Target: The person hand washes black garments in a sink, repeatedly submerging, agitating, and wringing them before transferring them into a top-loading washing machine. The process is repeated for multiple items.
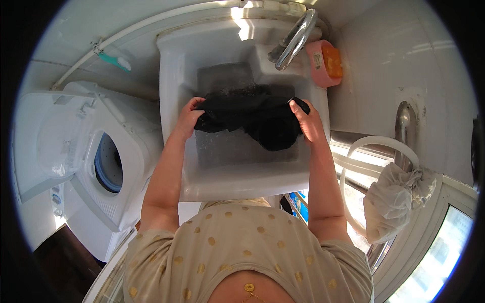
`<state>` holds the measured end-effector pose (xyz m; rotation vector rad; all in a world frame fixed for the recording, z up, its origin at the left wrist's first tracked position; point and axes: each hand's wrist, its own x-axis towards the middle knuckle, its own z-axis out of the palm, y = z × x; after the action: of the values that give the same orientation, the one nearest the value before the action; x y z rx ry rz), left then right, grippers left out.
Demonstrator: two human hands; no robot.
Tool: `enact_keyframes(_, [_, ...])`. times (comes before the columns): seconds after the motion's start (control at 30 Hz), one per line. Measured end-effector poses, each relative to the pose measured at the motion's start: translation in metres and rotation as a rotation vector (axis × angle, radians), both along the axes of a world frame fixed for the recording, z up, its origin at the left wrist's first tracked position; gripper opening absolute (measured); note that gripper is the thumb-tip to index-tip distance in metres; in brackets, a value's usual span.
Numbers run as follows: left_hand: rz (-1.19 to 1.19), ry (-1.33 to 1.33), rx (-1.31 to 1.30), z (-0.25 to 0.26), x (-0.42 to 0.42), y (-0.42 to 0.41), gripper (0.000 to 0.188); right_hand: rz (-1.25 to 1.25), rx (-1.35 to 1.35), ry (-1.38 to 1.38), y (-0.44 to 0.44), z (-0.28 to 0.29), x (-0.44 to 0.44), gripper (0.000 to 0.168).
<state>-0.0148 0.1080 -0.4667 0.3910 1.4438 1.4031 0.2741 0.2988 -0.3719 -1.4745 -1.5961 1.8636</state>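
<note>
A black cloth garment [246, 111] is stretched across a white laundry sink [242, 181], partly in greyish water [223, 147]. My left hand [190, 115] pinches its left end, and my right hand [306, 120] grips its right end with the thumb on top. Between them the fabric hangs in folds, with a rounded bunch drooping near my right hand. Its far edge meets the water, where ripples show. What kind of garment it is, I cannot tell.
A chrome faucet [297, 39] arches over the sink's far right corner, beside a pink soap holder [317, 64] with orange soap [332, 62]. Left stands a washing machine [132, 159] with its lid up. A teal brush [113, 60] hangs from a pipe. A cloth bag [390, 204] hangs at right.
</note>
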Motion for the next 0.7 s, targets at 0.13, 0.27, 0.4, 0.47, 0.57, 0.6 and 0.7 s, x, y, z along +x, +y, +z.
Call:
enact_keyframes(0.13, [-0.205,0.221,-0.266,0.015,-0.045,0.020,0.035,0.105,0.194,-0.305,0.022,-0.049,-0.003,0.048])
enact_keyframes(0.27, [-0.259,1.454,-0.292,0.011,-0.027,0.045,0.036,0.075,0.441,-0.227,0.040,-0.111,-0.008,0.058])
enact_keyframes(0.4, [-0.604,1.613,-0.307,-0.027,0.037,0.054,0.054,0.584,0.644,-0.661,0.000,-0.139,-0.018,0.083])
enact_keyframes(0.47, [-0.645,1.592,-0.442,-0.062,0.056,0.042,0.065,0.791,0.580,-0.957,-0.025,-0.129,-0.026,0.096])
enact_keyframes(0.57, [-0.668,1.550,-0.559,-0.098,0.059,0.039,0.065,0.818,0.484,-1.011,-0.031,-0.158,-0.020,0.102])
enact_keyframes(0.6, [-0.681,1.513,-0.591,-0.109,0.060,0.038,0.064,0.842,0.524,-1.052,-0.034,-0.156,-0.021,0.101])
enact_keyframes(0.7, [-0.828,1.376,-0.656,-0.143,0.058,0.045,0.058,0.912,0.463,-1.057,-0.031,-0.197,-0.014,0.099])
